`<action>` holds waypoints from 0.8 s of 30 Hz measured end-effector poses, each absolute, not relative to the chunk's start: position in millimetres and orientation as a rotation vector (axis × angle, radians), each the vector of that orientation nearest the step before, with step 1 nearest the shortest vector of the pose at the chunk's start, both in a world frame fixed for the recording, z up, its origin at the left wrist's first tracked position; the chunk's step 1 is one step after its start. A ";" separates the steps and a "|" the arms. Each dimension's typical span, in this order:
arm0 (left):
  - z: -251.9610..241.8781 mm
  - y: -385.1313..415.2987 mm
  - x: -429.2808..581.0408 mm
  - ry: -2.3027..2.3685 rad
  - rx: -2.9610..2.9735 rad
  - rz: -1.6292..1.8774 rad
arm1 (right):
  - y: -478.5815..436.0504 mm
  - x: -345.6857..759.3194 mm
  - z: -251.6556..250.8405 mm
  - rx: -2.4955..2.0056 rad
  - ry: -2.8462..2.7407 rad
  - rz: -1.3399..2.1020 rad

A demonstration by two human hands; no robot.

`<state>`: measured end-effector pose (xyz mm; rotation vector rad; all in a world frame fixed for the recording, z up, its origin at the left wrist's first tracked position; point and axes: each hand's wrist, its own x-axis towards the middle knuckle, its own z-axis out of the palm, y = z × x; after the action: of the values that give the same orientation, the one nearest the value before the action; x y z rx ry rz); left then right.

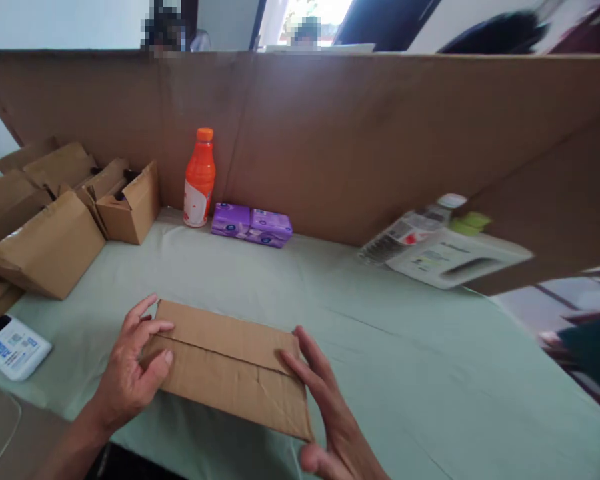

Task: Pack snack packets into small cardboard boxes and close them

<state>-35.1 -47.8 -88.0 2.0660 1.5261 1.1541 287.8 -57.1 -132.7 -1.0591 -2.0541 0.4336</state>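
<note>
A flat-topped brown cardboard box (230, 373) lies at the near edge of the table, its two top flaps meeting along a lengthwise seam. Round its left end is my left hand (130, 370), with fingertips and thumb on the top. My right hand (330, 400) holds the right end: a finger rests on the flap near the seam, and the thumb is down by the near corner. Both hands are partly curled, with the box between them. The box's underside and contents are hidden.
Several open cardboard boxes (55, 240) stand at the left, above a white device with a label (17, 350). An orange bottle (200, 180) and a purple pack (253, 225) line the cardboard wall (330, 133). A clear bottle (405, 237) and white jug (455, 260) lean at right.
</note>
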 end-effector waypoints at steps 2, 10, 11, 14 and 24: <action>-93.6 -55.5 -39.7 1.446 1.952 1.078 | -67.9 289.9 -143.4 -1.100 -2.066 0.452; -109.6 -76.9 -36.9 1.707 1.790 1.292 | -2.1 271.3 -156.3 -0.965 -2.083 0.681; -110.7 -76.6 -38.0 1.807 1.782 1.338 | 19.7 258.6 -153.7 -0.914 -2.093 0.756; -113.7 -67.5 -51.6 2.094 1.723 1.494 | 88.0 199.5 -144.2 -0.792 -2.110 0.964; -119.7 27.3 -128.0 2.740 1.334 1.729 | 153.0 -32.5 -168.2 -1.025 -2.031 0.929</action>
<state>-128.0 27.3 -119.7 1.3343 2.7404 1.7294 -32.5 153.0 -168.2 -1.0253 -2.0306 0.9288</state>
